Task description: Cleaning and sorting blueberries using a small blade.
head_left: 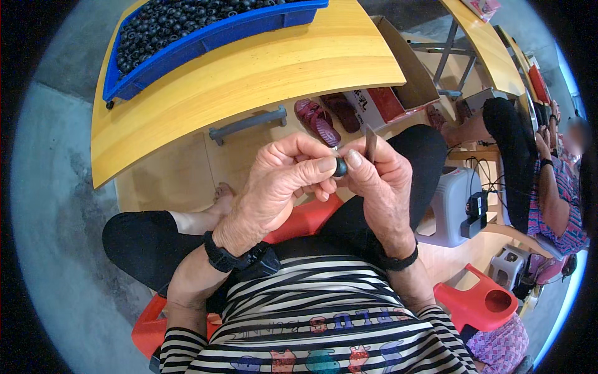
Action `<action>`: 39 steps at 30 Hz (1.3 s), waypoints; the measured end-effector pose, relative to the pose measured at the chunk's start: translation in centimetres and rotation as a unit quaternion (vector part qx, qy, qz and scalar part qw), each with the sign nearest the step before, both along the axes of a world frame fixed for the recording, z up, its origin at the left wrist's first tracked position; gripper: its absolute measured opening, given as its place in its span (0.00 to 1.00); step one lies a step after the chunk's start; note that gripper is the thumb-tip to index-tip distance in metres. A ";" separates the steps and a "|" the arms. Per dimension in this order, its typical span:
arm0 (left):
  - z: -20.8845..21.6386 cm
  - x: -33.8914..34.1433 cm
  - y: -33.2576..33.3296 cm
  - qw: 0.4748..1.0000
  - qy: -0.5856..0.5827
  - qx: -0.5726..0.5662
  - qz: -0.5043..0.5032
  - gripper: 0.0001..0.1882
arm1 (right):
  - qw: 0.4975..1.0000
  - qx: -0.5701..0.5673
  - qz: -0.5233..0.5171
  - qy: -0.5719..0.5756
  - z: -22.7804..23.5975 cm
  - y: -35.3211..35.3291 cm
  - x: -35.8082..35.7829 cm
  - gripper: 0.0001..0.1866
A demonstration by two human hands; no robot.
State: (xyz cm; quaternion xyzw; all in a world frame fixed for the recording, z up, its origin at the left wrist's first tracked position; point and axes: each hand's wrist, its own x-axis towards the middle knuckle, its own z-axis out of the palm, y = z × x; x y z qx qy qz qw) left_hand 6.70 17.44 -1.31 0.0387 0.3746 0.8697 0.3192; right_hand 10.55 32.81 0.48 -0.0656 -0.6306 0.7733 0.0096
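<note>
In front of my chest my two hands meet around a small dark round piece (pixel 339 167) with a glossy surface. My left hand (pixel 277 177) is closed, its thumb and forefinger pinching this piece from the left. From the other side the thumb of my right hand (pixel 387 181) comes up against it. A flat metal blade (pixel 371 143) stands up between the fingers of my closed right hand; its lower part is hidden. On the yellow table (pixel 261 81) ahead, a blue plastic bin (pixel 212 47) holds many similar dark round pieces, some with a hole visible.
Beneath the table are dark red slippers (pixel 317 121), a grey metal foot bar (pixel 248 123) and an open cardboard box (pixel 408 68). To the right stand a grey plastic stool (pixel 455 206) with cables and a red stool (pixel 479 299). Another person (pixel 554 193) sits farther right.
</note>
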 end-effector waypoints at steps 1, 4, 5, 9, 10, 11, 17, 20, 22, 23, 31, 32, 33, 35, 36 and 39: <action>0.1 0.0 0.0 1.000 0.002 0.000 0.000 0.04 | 1.000 0.006 0.001 0.007 0.0 0.0 0.0 0.10; 0.2 0.0 0.0 1.000 -0.006 0.010 0.005 0.04 | 1.000 0.013 0.006 0.008 0.5 0.0 0.1 0.10; 0.2 -0.1 0.0 1.000 -0.015 0.016 0.004 0.04 | 1.000 0.015 0.011 0.001 0.7 0.1 0.1 0.10; 0.2 -0.3 0.0 1.000 -0.028 0.010 0.002 0.05 | 1.000 0.012 0.017 0.002 1.0 0.2 0.2 0.10; 0.2 -0.2 0.1 1.000 -0.028 0.010 0.002 0.05 | 0.999 0.040 0.013 0.033 0.7 0.1 0.2 0.09; 0.2 -0.1 0.2 1.000 -0.008 -0.002 0.008 0.05 | 0.996 0.067 0.009 0.064 0.5 0.0 0.2 0.09; 0.2 0.0 0.2 0.999 0.028 -0.044 0.014 0.04 | 0.994 0.087 0.012 0.071 0.0 -0.1 0.1 0.07; 0.1 0.0 0.3 1.000 0.004 -0.026 0.010 0.04 | 0.999 0.023 0.007 0.030 -0.1 0.0 0.4 0.07; 0.0 0.1 0.3 1.000 -0.009 -0.012 0.006 0.04 | 1.000 -0.011 0.001 -0.005 -0.2 0.2 0.6 0.07; -0.1 0.2 0.3 1.000 -0.027 -0.002 0.003 0.05 | 1.000 -0.004 -0.001 0.001 -0.5 0.2 0.5 0.07; 0.4 0.1 0.3 1.000 -0.021 -0.014 0.016 0.06 | 0.993 0.091 0.017 0.073 -0.4 -0.1 0.5 0.08; 0.4 0.1 0.4 0.999 -0.012 -0.027 0.017 0.06 | 0.995 0.075 0.017 0.065 -0.2 -0.1 0.4 0.07; 0.3 0.0 0.4 1.000 -0.012 -0.019 0.013 0.07 | 0.994 0.077 0.016 0.070 -0.1 0.0 0.3 0.07; 0.6 -0.2 0.5 0.999 -0.004 -0.038 0.009 0.06 | 0.998 0.040 0.033 0.020 -0.1 0.5 0.2 0.07; 0.8 -0.4 0.5 0.998 -0.001 -0.060 0.005 0.06 | 0.998 0.041 0.033 0.023 0.2 0.7 0.2 0.07; 1.6 -1.0 -0.2 0.993 0.055 -0.107 0.008 0.05 | 0.999 -0.037 0.014 -0.014 0.2 1.5 0.0 0.07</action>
